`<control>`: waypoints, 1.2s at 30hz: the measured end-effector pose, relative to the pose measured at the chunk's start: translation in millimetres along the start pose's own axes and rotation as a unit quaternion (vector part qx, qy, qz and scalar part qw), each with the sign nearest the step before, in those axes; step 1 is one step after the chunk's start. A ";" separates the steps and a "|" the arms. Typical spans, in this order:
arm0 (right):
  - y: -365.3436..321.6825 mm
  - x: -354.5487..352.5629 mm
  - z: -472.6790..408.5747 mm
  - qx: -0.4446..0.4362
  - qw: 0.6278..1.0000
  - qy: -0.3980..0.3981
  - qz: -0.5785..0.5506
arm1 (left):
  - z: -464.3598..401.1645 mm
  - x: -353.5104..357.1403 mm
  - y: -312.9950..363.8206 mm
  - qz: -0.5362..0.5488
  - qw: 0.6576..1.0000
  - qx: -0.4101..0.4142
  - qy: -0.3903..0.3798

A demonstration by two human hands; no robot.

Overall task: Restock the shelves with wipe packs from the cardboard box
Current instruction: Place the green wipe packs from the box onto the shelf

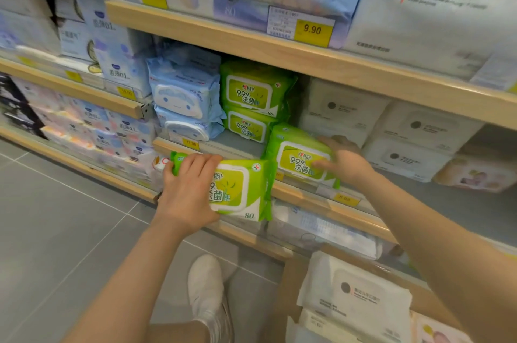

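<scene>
My left hand (190, 189) grips a green wipe pack (240, 189) by its left end, held in front of the middle shelf's wooden edge (305, 197). My right hand (342, 159) holds a second green wipe pack (296, 155) that stands tilted at the front of that shelf, thumb across its label and fingers behind it. Two more green packs (254, 102) are stacked further back on the same shelf. The cardboard box (296, 272) sits at the lower right with white wipe packs (355, 292) in it.
Blue wipe packs (184, 96) stand left of the green stack, white packs (405, 130) to its right. An upper shelf (279, 49) overhangs closely with large packs and a yellow 9.90 tag. A grey tiled floor (56, 217) and my white shoe (207, 289) lie below.
</scene>
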State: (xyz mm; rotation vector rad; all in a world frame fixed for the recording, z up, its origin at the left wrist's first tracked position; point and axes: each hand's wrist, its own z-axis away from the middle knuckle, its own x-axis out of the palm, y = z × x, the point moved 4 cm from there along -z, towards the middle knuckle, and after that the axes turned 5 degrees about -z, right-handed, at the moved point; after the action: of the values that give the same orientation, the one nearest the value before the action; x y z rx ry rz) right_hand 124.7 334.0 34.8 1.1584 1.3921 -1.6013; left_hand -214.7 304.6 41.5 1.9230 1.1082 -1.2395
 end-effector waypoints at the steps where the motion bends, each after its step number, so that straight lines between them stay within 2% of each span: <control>1: -4.9 0.4 0.0 -0.005 1.000 0.009 -0.004 | 0.0 -0.1 -0.5 0.000 1.000 -0.001 0.001; 10: -48.5 23.5 -23.5 -0.038 0.998 0.038 -0.032 | 2.0 4.0 -16.6 -0.004 1.000 -0.020 -0.005; 16: -48.5 16.3 -47.6 -0.036 0.998 0.013 -0.046 | 12.8 4.2 -30.0 0.003 0.999 -0.032 0.000; 22: -68.9 38.5 -27.1 -0.051 0.994 0.095 -0.010 | 17.5 4.4 -39.2 0.007 0.999 -0.032 0.003; 26: -87.2 48.0 -30.0 -0.094 0.992 0.064 -0.050 | 17.2 2.3 -41.0 0.011 0.999 -0.037 0.008; 36: -133.4 56.5 -52.1 -0.112 0.989 0.033 -0.092 | 19.3 5.3 -50.9 0.025 0.998 -0.046 0.023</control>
State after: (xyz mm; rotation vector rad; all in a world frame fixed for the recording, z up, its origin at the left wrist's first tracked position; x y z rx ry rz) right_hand -8.9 410.3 27.6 0.9811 1.7169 -1.4945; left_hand -266.4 315.0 27.0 1.9085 1.1130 -1.1031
